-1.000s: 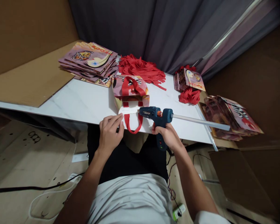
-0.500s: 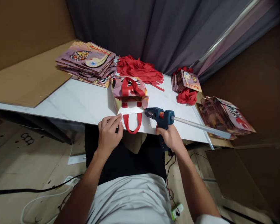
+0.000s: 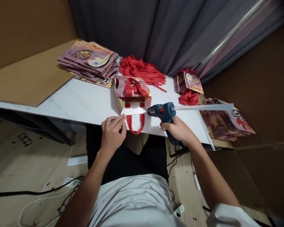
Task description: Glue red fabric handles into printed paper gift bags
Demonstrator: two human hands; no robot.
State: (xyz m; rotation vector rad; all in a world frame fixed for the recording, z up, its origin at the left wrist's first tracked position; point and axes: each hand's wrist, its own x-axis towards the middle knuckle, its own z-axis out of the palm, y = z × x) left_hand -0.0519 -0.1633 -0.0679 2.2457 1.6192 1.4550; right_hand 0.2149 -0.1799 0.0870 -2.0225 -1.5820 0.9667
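Observation:
My right hand point(image 3: 180, 128) is wrapped round the handle of a dark blue hot glue gun point(image 3: 167, 113), with a long clear glue stick point(image 3: 203, 107) out of its back. The gun's nozzle is at the right end of the white flap point(image 3: 134, 111) of a small printed paper bag point(image 3: 132, 86), whose mouth faces me. Red ribbon handles are on the bag: one loop point(image 3: 135, 126) hangs towards me over the table edge, another point(image 3: 136, 88) lies across the far side. My left hand point(image 3: 113, 130) has its fingers stretched out, fingertips on the flap's left corner, thumb apart.
Behind the bag lie a stack of printed bags point(image 3: 90, 60) and a heap of red ribbons point(image 3: 142, 69). On the right are a smaller stack point(image 3: 191, 82), a red ribbon bundle point(image 3: 189, 97) and more folded bags point(image 3: 227, 121). Cardboard point(image 3: 28, 75) covers the table's left.
The glue gun has tilted, its glue stick's rear end swinging up and away from me, while my right wrist has turned outward. The nozzle stays near the flap's right end. My left hand has barely moved.

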